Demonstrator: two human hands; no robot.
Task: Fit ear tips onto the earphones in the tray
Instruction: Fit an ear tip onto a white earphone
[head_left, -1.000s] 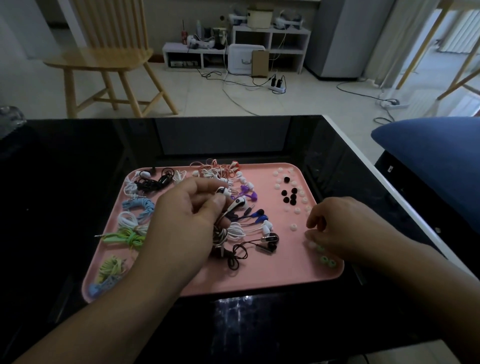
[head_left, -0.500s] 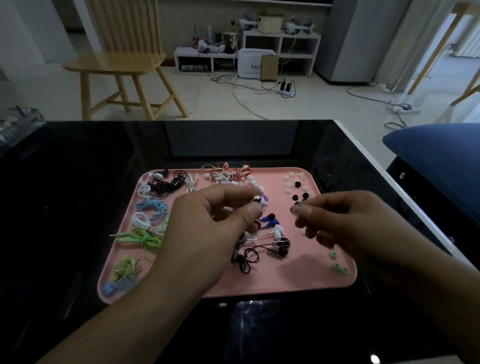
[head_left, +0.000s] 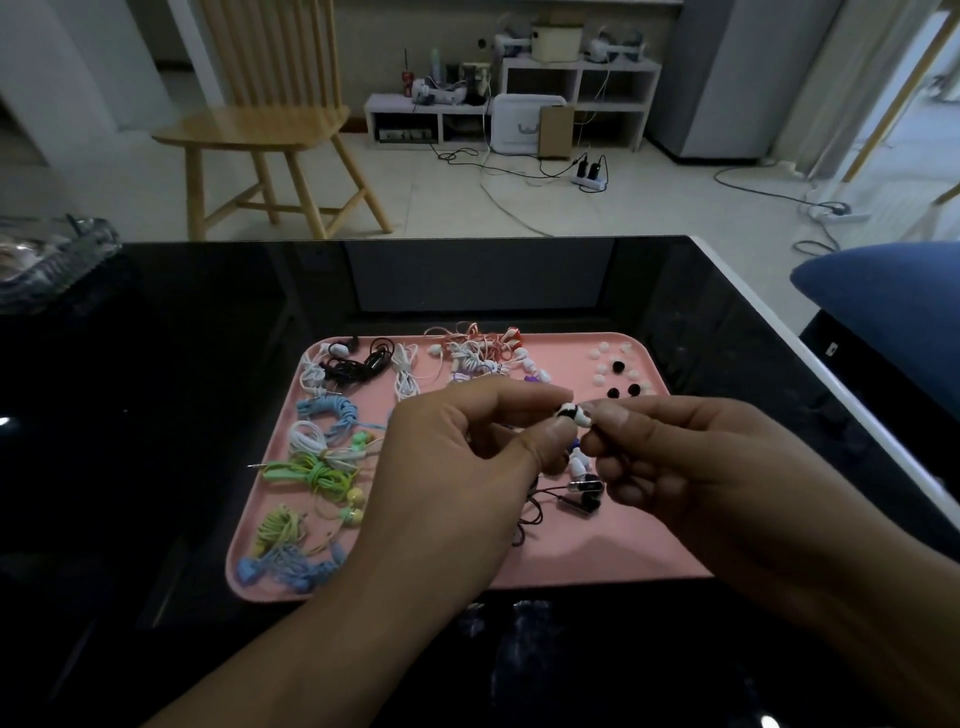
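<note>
The earphone is now sitting pinched in the left hand above the pink tray, and the right hand, up from the tray's near corner, is pressing a white tip onto it, fingers clamped. Fitting is starting. The tray is lying on a black table, a wooden chair standing beyond.
</note>
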